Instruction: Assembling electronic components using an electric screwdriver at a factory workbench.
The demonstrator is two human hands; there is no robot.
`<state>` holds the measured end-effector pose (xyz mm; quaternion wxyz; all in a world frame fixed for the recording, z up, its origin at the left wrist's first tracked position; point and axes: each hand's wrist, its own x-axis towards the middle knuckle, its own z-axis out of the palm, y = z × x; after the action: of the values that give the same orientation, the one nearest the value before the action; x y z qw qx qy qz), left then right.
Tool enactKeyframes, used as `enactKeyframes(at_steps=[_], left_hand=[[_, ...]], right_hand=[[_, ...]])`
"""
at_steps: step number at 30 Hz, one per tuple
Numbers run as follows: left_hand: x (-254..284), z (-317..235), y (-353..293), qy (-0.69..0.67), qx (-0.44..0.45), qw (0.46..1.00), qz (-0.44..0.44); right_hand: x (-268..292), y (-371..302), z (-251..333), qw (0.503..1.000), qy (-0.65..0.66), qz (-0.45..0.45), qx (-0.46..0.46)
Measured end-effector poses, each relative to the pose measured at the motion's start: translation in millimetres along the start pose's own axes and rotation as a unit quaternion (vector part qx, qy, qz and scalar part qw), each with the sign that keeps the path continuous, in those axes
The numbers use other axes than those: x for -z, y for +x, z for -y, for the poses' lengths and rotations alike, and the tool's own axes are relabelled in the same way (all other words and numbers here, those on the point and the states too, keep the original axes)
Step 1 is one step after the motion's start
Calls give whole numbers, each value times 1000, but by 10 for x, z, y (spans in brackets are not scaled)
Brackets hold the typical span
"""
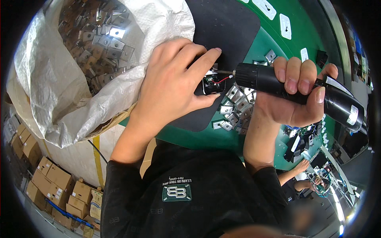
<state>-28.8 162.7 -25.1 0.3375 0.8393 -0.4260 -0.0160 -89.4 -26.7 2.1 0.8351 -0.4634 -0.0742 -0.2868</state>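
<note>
My right hand (299, 89) is wrapped round a black electric screwdriver (264, 77), held level with its bit pointing left. The bit reaches a small black device (214, 84) with a red wire, on the black mat (222, 29). My left hand (174, 81) is closed about that device, fingers over its far side and thumb at its near side, so part of it is hidden. Whether the bit sits in a screw is too small to tell. Just right of the device lie several bent metal clips (236, 105) on the green table.
On the left stands a white woven sack (55, 115) filled with metal clips (105, 39). White trays (285, 25) lie at the far right; black parts and circuit boards (299, 139) lie beyond my right wrist. Another person's hands (303, 166) handle wires. Cardboard boxes (51, 178) are stacked lower left.
</note>
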Motion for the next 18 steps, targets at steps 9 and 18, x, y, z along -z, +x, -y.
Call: enactKeyframes(at_steps=[9,18], left_hand=[[-4,3,-19,2,0,1000,0],[-15,-6,-16,-2,12,1000,0]], right_hand=[[29,-23,-73,999,30,-35,13],[40,-21,-42,1000,5,-7,24]])
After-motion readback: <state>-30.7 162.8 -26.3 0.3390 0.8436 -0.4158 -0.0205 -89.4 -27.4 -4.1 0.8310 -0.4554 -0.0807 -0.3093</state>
